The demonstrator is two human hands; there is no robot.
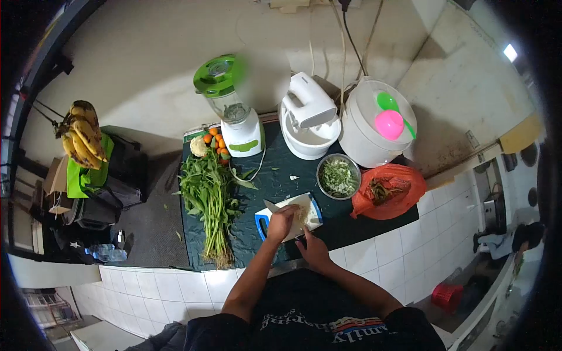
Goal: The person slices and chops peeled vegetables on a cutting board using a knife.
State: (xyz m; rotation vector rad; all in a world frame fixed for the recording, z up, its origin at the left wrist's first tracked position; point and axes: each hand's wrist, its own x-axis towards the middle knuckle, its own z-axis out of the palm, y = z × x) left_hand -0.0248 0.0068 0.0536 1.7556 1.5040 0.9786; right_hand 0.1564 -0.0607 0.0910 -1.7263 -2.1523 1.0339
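A white cutting board (317, 219) with blue edges lies near the counter's front edge, finely chopped bits (302, 213) scattered over it. Across the board runs a knife (270, 206), its blade tip sticking out beyond my left hand (282, 223). My left hand is closed over the blade, with its fingers partly hidden. At the board's front edge my right hand (314, 250) is closed around what looks like the knife's dark handle. Just beyond the board, to the right, stands a metal bowl (320, 182) of chopped greens and white pieces.
Leafy greens (213, 196) lie left of the board, below a cauliflower piece (198, 146) and orange vegetables (218, 138). Behind stand a blender (242, 136), a stand mixer (310, 105) and a white lidded container (363, 126). A red plastic bag (366, 205) sits right.
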